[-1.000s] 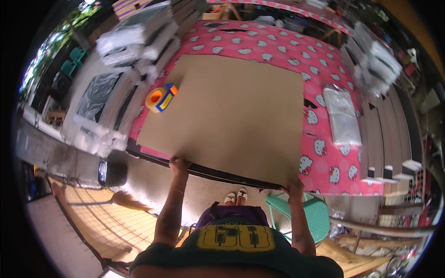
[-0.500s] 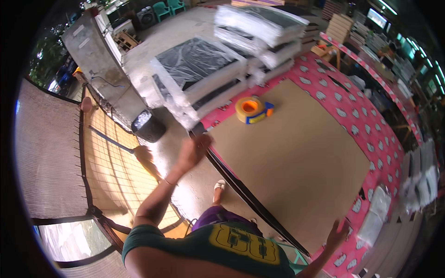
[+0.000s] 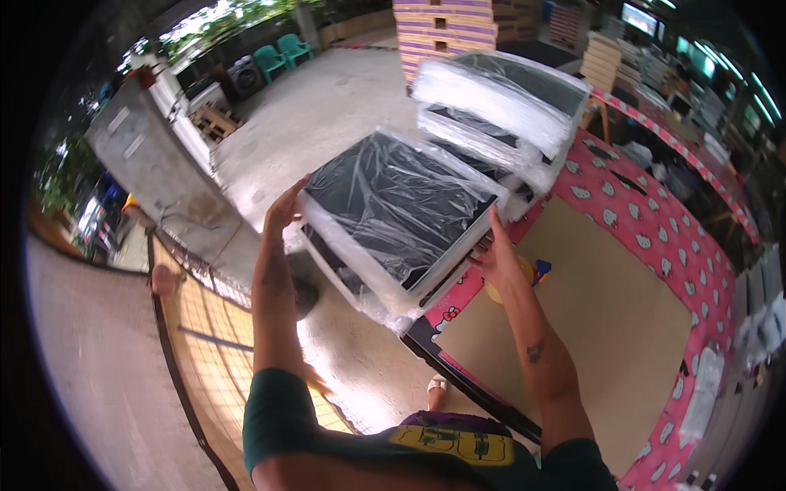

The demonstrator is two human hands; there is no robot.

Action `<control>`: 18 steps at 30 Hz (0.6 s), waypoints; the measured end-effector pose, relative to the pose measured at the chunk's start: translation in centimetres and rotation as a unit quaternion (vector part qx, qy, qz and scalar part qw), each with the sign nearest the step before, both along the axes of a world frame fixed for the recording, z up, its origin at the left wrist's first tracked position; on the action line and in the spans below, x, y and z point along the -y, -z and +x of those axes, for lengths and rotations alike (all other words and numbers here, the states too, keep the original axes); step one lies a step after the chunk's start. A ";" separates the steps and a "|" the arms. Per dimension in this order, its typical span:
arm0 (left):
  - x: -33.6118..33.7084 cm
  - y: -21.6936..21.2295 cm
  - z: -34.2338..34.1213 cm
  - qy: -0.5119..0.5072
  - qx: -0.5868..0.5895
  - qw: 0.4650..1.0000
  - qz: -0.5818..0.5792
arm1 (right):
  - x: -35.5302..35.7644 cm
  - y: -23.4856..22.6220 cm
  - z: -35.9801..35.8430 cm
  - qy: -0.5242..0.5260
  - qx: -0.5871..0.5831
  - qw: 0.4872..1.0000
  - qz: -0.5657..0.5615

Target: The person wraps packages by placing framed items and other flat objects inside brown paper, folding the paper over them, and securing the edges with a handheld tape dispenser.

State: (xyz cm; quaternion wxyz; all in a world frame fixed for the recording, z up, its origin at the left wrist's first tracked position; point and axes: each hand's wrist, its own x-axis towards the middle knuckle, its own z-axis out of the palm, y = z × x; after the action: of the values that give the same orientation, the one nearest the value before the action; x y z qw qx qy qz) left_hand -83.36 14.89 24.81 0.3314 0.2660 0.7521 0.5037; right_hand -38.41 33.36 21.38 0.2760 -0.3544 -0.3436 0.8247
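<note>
A dark flat panel [image 3: 385,204] with white padded edges, wrapped in clear plastic, tops a stack of similar wrapped panels at the table's left end. My left hand [image 3: 286,206] grips its left edge and my right hand [image 3: 495,255] its right edge, fingers curled partly out of sight beneath. Whether the panel is raised off the one below I cannot tell. Beside my right wrist, a tape dispenser [image 3: 542,272] with a blue part is mostly hidden by the arm. It sits on a large brown board [image 3: 614,327] lying on the table.
A pink patterned cover [image 3: 655,217] lies on the table, whose dark edge [image 3: 467,372] runs near my body. Behind stands another stack of wrapped panels [image 3: 491,102]. A concrete post [image 3: 164,168] and a mesh screen [image 3: 217,352] are at left. White packing pieces [image 3: 704,393] lie at right.
Both hands have moved forward from the board's near side onto the wrapped panel and taken hold of its edges. The view has shifted toward the stacks, and my right arm now covers much of the tape.
</note>
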 end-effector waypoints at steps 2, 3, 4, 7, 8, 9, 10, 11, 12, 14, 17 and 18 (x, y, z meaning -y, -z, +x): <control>1.2 0.9 -0.6 0.015 -0.049 0.998 0.041 | 0.3 -1.3 -1.7 0.030 0.017 0.999 -0.003; 0.9 1.7 -0.5 0.029 -0.070 0.995 0.062 | -0.4 -1.0 -2.0 0.041 0.032 0.999 -0.001; 0.6 2.0 -0.8 0.049 -0.075 0.992 0.083 | -1.0 -1.1 -2.4 0.048 0.045 0.998 0.004; -0.9 2.8 -2.6 0.028 0.001 0.998 0.061 | -1.2 -1.3 -2.4 0.093 0.080 0.992 0.033; 2.3 1.8 -6.4 -0.008 0.005 0.998 0.058 | 0.4 -2.6 -4.2 0.084 0.066 0.993 0.043; 3.4 0.8 -8.3 -0.028 0.019 0.998 0.060 | 1.1 -3.1 -5.1 0.079 0.038 0.995 0.050; 0.9 2.1 -6.8 -0.044 -0.055 0.994 0.079 | 0.3 -2.1 -4.3 0.105 0.040 0.992 0.061; -0.4 2.0 -6.1 -0.047 -0.072 0.991 0.100 | 0.0 -1.9 -3.9 0.120 0.030 0.990 0.073; -1.6 1.7 -5.3 -0.052 -0.089 0.987 0.121 | -0.2 -1.7 -3.3 0.129 0.034 0.989 0.059; -1.5 -1.0 -3.0 -0.088 -0.162 0.971 0.155 | 0.5 -1.8 -2.3 0.132 0.005 0.990 0.043; -1.2 -6.3 -1.9 -0.041 -0.215 0.936 0.275 | 1.6 -1.7 0.8 0.080 -0.085 0.993 -0.001; -2.5 -9.2 1.5 -0.080 -0.242 0.934 0.250 | 0.0 0.6 3.3 0.051 -0.130 0.990 0.001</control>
State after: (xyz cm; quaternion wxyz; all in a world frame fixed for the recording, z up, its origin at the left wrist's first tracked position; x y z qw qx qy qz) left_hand -81.85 17.44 33.99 0.0206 0.3929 0.6783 0.6205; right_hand -35.11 33.34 20.75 0.3608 -0.2611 -0.2870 0.8481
